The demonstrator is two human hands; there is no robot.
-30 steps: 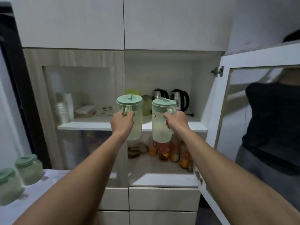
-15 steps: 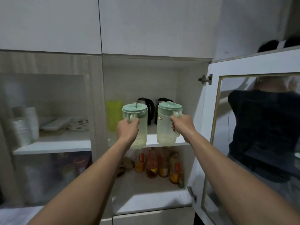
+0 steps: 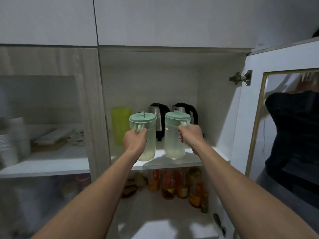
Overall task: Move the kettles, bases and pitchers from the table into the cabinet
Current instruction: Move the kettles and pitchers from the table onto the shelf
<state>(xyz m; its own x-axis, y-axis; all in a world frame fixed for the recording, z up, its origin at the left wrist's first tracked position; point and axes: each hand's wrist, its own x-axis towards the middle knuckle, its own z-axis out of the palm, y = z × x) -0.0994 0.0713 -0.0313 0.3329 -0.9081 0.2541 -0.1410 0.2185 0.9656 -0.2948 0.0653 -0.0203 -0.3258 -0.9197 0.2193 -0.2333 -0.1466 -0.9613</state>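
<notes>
Head view: left hand (image 3: 135,141) grips handle of left pitcher (image 3: 149,145); right hand (image 3: 190,135) grips handle of right pitcher (image 3: 172,142). Both pitchers upright, side by side at front of shelf (image 3: 203,160) in open cabinet (image 3: 215,100); contact with shelf unclear. Left kettle (image 3: 158,112) and right kettle (image 3: 187,109) behind them; yellow-green container (image 3: 120,125) at left.

Your left hand (image 3: 135,140): grips the left pitcher (image 3: 144,135) by its handle.
Your right hand (image 3: 190,136): grips the right pitcher (image 3: 174,135).
Shelf (image 3: 172,163): two kettles (image 3: 158,116) stand behind.
</notes>
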